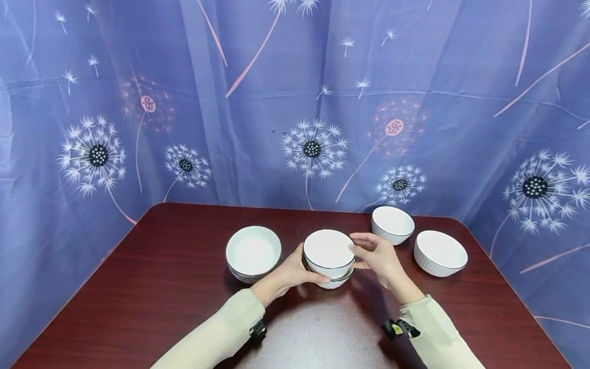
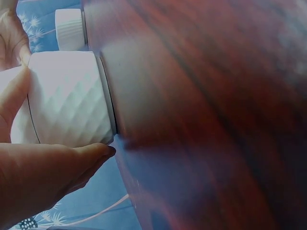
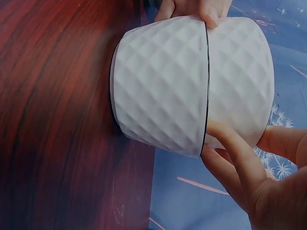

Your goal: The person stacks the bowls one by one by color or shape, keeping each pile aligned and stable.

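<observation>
Left hand (image 1: 291, 270) holds the lower bowl (image 1: 335, 283), right hand (image 1: 380, 258) pinches the upper bowl (image 1: 328, 249) stacked directly on it, seating unclear.

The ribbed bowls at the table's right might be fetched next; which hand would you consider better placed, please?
Probably the right hand, once free: it is at the right side of the diamond-textured bowls, nearest the ribbed bowls, whereas the left hand grips from the opposite side.
</observation>
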{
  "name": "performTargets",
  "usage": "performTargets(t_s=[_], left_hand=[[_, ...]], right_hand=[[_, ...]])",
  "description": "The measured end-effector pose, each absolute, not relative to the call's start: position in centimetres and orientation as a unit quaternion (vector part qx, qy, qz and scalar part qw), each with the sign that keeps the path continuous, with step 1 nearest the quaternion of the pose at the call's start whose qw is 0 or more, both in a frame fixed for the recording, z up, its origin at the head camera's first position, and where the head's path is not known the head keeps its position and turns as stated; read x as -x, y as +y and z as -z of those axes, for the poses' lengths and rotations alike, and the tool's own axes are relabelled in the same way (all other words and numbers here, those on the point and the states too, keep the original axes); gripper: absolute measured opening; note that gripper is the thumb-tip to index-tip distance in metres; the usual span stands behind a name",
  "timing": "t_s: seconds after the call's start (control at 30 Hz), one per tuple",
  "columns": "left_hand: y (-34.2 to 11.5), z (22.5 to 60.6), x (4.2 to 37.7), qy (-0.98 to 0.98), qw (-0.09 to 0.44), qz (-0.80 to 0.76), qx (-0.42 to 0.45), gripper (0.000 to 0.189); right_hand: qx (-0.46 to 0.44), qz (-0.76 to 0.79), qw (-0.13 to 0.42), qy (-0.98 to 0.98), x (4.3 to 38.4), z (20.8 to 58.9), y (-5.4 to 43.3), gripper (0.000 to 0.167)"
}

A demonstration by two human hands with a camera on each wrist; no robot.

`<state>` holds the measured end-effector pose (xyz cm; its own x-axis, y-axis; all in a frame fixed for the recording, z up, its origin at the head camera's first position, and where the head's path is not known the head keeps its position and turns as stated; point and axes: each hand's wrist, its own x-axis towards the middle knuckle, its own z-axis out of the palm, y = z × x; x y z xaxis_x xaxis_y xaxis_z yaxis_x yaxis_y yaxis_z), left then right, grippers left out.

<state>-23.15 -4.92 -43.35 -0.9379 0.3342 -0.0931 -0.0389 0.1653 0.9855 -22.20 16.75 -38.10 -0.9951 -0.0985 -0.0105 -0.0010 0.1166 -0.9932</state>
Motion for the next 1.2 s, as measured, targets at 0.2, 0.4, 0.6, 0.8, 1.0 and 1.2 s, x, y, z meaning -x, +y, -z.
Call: performTargets(t_s=[0.2,0.4,0.6,0.8,1.0,1.2], left_hand=[[-4.9,43.4,23.1,0.747,0.145,-0.641,-0.1,0.1],[-4.9,43.5,23.1,0.748,0.144,-0.64,-0.1,0.102],[-4.9,43.4,23.1,0.74,0.144,-0.646,-0.116,0.105],[-4.8,43.4,23.0,0.741,0.14,-0.647,-0.114,0.107],[-4.8,43.5,22.9,0.75,0.132,-0.638,-0.111,0.109],[-4.9,43.1,22.8,0.755,0.135,-0.632,-0.108,0.114]], right_hand=[[0.013,0.668,0.036,0.743,22.2,38.1,16.9,0.04],[0.001,0.665,0.034,0.746,22.3,38.3,17.1,0.042],[0.004,0.645,0.012,0.764,22.8,38.7,17.4,0.041],[0.019,0.637,0.007,0.77,23.1,39.5,18.0,0.04],[0.049,0.642,0.015,0.765,23.2,39.7,18.6,0.039],[0.078,0.651,0.001,0.755,23.3,39.7,20.2,0.043]])
